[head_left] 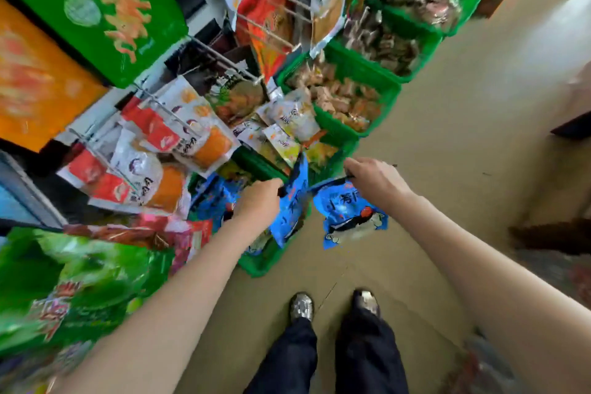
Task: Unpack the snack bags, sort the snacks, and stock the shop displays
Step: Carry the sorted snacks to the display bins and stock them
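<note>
Hands: left hand and right hand each pinch 1 blue packet; loose pinch risks drop beside green basket.

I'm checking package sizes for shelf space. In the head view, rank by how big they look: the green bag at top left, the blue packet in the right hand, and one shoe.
1. Green bag, largest.
2. Blue packet, held by the right hand.
3. Shoe, smallest.
The bag's closeness to the camera may exaggerate it.
</note>
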